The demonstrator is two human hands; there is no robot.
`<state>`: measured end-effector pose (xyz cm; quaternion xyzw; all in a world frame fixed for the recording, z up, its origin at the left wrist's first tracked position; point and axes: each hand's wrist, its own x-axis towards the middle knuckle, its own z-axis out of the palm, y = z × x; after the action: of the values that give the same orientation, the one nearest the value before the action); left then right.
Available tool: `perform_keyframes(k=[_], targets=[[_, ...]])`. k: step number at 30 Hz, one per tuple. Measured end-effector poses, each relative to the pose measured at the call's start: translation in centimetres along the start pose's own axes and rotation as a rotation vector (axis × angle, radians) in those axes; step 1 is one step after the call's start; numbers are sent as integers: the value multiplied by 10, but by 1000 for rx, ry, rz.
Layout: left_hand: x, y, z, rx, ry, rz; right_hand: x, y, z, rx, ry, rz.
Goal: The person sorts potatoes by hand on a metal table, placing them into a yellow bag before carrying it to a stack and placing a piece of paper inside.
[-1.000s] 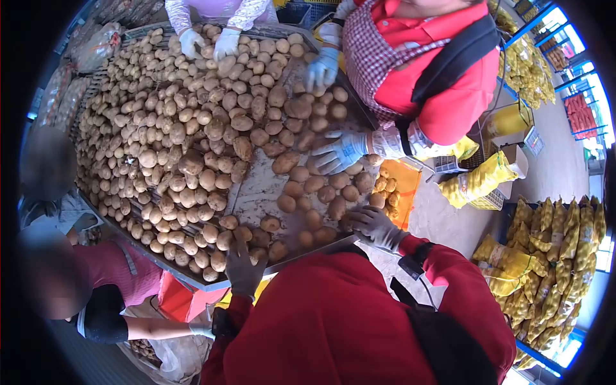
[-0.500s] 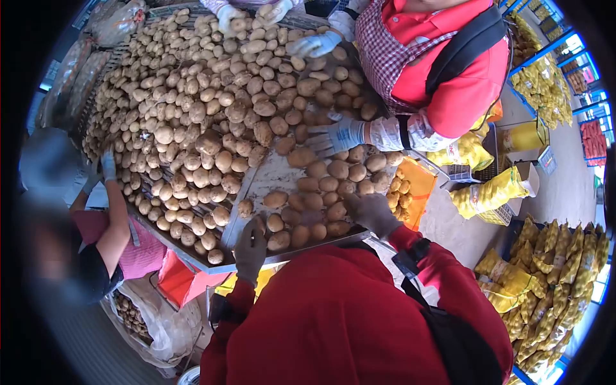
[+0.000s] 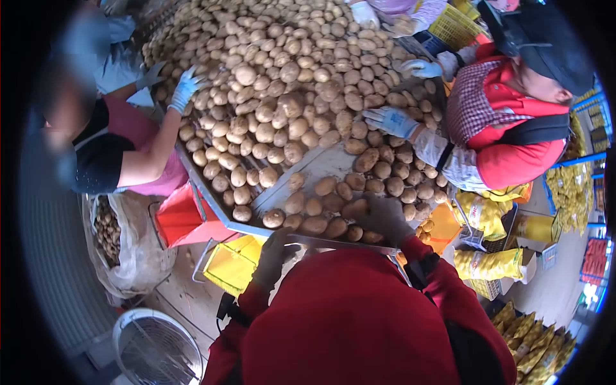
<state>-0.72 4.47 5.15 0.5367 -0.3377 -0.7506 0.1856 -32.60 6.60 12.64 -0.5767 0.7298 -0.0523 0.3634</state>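
Sorting table: the metal rim runs down from left of centre, turns at a corner, and continues rightward in front of the wearer's red torso. Left hand, grey-gloved, is at this near rim, lower centre; contact with the rim cannot be confirmed, nor whether its fingers are spread or closed. Right hand, also grey-gloved, is over the near potatoes, just inside the rim; its fingers are blurred, so spread or pinching cannot be determined.

Open room: a strip of exposed metal slants through the middle of the frame, between the main heap and the near potatoes. Elsewhere the potatoes lie close together. Floor shows between the fan and the yellow basket.

Count: potatoes, too many to number. Co-workers plainly seen, three: one in a checked apron, upper right, both blue gloves on or above the potatoes; one in lilac sleeves, top; one in a pink top, left. Yellow basket below the near rim, one. Red container left of it, one. Round fan, lower left, one.
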Motion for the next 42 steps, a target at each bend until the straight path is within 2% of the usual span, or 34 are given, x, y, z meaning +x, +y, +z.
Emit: perform_keyframes(k=[1, 2, 3, 4, 5, 6, 8, 10, 11, 12, 14, 15, 17, 19, 20, 22, 24, 25, 26, 28, 29, 30, 32, 35, 36, 39, 40, 42], targets=[[-1, -7, -2, -54, -95, 1, -2, -6, 13, 113, -63, -135], [5, -16, -3, -370, -187, -143, -3, -11, 28, 226, -125, -265], [0, -13, 2, -442, -190, -200, -2, -16, 37, 341, -183, -391], [-10, -2, 8, -512, -197, -254, 0, -24, 40, 340, -134, -415], [-19, 6, 12, -582, -205, -307, 11, -17, 44, 79, -108, -400], [-30, 5, 8, -361, -186, -90, 34, -3, 50, -180, -79, -382], [-28, -37, -43, -149, -192, 49, 42, -27, 10, -412, -154, 9], [-36, -51, -69, -412, -129, -33, 49, 4, 17, -359, -106, 60], [-40, -57, -74, -780, -53, -183, 51, 20, 21, -332, -82, 85], [-49, -51, -69, -507, 72, -33, 42, 11, 23, -257, 51, -30], [-43, -67, -72, -199, 84, 220, 61, 4, 49, -379, -46, 2], [-36, -73, -74, -204, 59, 308, 73, 7, 64, -437, -94, 14], [-24, -74, -77, 639, 154, 716, 96, 22, 84, -371, 188, -99], [-21, -65, -69, 753, 146, 726, 112, 23, 84, -295, 270, -117], [-20, -61, -65, 810, 143, 732, 119, 18, 73, -257, 218, -71], [-18, -53, -65, 153, 4, 516, 120, 15, 58, -238, 166, -27], [-32, -40, -64, -855, -202, 101, 87, -24, 42, -241, 198, -195], [-35, -38, -59, -764, -157, 155, 72, -38, 43, -236, 213, -268], [-34, -35, -50, -667, -118, 207, 81, -29, 73, -255, 138, -361], [-23, -48, -50, 69, 19, 398, 101, -22, 144, -418, 225, -453], [-21, -41, -42, -278, -73, 363, 111, -24, 157, -506, 271, -510], [-20, -33, -33, -626, -154, 311, 117, -31, 150, -464, 223, -462], [-29, -27, -31, -376, -47, 379, 114, -47, 132, -346, 120, -396], [-29, -28, -45, 294, 27, 671, 104, -57, 96, -116, 25, -406], [-32, -30, -57, 478, 44, 789, 87, -77, 71, -140, -50, -228], [-39, -42, -58, 43, -41, 439, 58, -105, 40, 137, -153, -337], [-36, -48, -45, -63, -22, 598, 55, -105, 52, 231, -220, -429], [-34, -44, -47, -51, -88, 595, 53, -109, 78, 422, -341, -611]])
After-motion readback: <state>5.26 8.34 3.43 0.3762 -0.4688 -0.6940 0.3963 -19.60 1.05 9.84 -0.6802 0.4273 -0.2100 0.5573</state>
